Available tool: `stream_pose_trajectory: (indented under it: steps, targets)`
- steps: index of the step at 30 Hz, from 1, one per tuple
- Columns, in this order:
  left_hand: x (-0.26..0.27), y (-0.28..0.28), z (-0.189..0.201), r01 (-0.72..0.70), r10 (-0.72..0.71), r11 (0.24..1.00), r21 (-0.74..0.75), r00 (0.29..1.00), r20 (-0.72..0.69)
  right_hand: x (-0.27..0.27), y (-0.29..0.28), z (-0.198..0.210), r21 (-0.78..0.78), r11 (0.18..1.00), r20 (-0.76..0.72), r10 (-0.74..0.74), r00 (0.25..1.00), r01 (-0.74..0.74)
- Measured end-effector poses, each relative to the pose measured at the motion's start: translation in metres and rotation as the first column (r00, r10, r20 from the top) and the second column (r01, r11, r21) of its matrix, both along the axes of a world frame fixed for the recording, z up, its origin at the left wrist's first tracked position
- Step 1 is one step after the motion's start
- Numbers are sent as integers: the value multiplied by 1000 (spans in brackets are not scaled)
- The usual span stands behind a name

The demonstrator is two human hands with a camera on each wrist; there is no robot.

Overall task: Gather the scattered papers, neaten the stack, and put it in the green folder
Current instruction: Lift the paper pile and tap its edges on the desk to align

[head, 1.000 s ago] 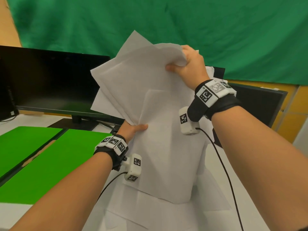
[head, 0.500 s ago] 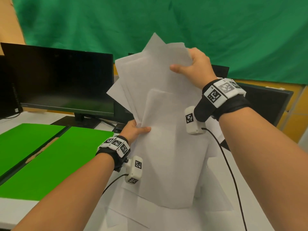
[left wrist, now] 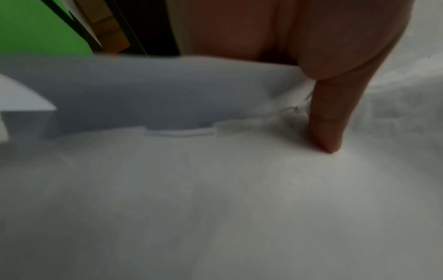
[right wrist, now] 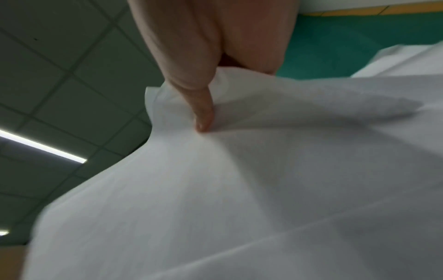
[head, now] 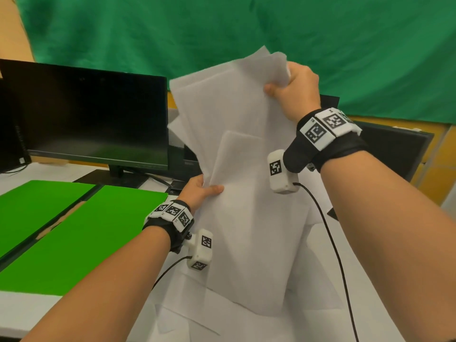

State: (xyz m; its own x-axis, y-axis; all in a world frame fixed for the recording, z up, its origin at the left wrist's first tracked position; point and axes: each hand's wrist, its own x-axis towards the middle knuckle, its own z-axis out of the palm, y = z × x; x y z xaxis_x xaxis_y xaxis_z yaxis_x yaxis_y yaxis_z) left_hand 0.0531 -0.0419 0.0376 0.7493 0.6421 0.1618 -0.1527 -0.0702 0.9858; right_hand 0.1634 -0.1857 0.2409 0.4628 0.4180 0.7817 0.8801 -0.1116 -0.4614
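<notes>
Where the view begins, nearest the person, two bare forearms reach forward over a white table (head: 17, 314) with loose white sheets (head: 197, 324) lying flat on it. Each wrist wears a black strap with white blocks printed in black-and-white square codes, and a thin black cable trails from each. The left hand (head: 197, 191) pinches the left edge of an upright, uneven stack of papers (head: 246, 218), thumb (left wrist: 328, 123) pressed on the front sheet. Higher up, the right hand (head: 296, 92) grasps the stack's top right corner, the thin paper puckering under its thumb (right wrist: 203, 113). The sheets are plain, matte and fanned out of line — corners jut at the top and left, and the stack's lower edge meets the sheets on the table. To the left lies the green folder (head: 81, 238), opened flat into two smooth bright panels with a dark spine between them. Beyond it stands a black monitor (head: 91, 114), screen dark. The raised papers hide part of another dark screen (head: 394, 151) at the right. A wrinkled green cloth backdrop (head: 246, 25) fills the far wall.
</notes>
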Motion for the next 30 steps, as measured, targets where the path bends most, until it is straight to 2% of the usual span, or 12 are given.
stream_pose_trajectory:
  steps: [3, 7, 12, 17, 19, 23, 24, 27, 28, 30]
  targets:
    - [-1, 3, 7, -14, 13, 1000, 12, 1000, 23, 11, -5, -1, 129, 986, -45, -104, 994, 109]
    - [-5, 10, 12, -56, 58, 998, -25, 995, 87, 31, -20, -12, 209, 959, -166, -159, 973, 192]
    - [-5, 15, 5, -121, 129, 991, -65, 983, 128, 48, -32, -37, 327, 938, -377, 18, 926, 115]
    - [-5, 18, -1, -175, 197, 976, -126, 962, 187, 67, -42, -82, 363, 920, -550, 82, 831, 149]
    - [-5, 20, 0, -174, 204, 973, -150, 957, 209, 71, -44, -108, 352, 929, -622, 137, 771, 118]
    - [-3, 16, 6, -123, 160, 978, -170, 963, 219, 73, -42, -151, 343, 936, -789, 329, 520, -71]
    - [-3, 16, 6, -111, 143, 981, -160, 970, 199, 72, -42, -157, 328, 935, -803, 350, 483, -133]
    - [-6, 16, 10, -65, 68, 996, -54, 996, 65, 70, -42, -162, 304, 914, -795, 398, 458, -268]
    - [-8, 16, 13, -50, 50, 999, -11, 999, 15, 69, -42, -161, 294, 911, -789, 402, 466, -289]
    - [-9, 15, 20, -38, 39, 999, 35, 999, -27, 68, -39, -158, 267, 922, -760, 381, 526, -281]
